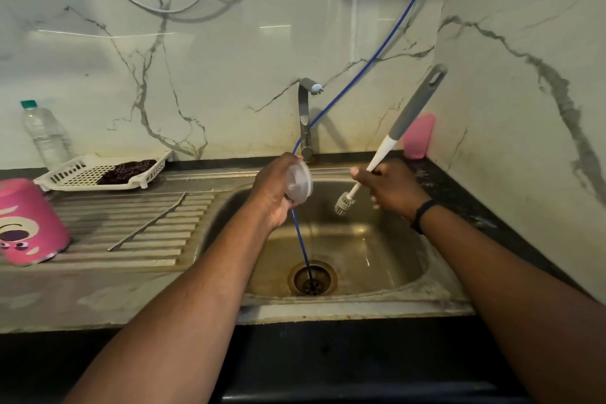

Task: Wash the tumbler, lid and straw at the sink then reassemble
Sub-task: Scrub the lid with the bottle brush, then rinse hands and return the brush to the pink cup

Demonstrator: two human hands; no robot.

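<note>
Both my forearms reach in from the bottom of the frame toward the sink (387, 259) in the middle. At the centre, my left hand (273, 190) has its grip closed around the clear round lid (299, 181), holding it on edge above the basin. Just to the right, my right hand (390, 188) has its grip closed around the white shaft of the bottle brush (390, 144); the bristle head points down-left, near the lid but apart from it, and the grey handle rises toward the upper right. On the ribbed drainboard left of the basin lies the metal straw (147, 222), diagonal. At the left edge the pink tumbler (28, 223) stands upside down on the bench (98, 292). Behind it are a white basket (98, 174) with a dark cloth (128, 167) inside, and a clear water bottle (46, 134). A blue hose (370, 62) comes from the upper right, passes the tap (306, 115) and goes into the drain. A pink cup (418, 136) stands in the right corner.
</note>
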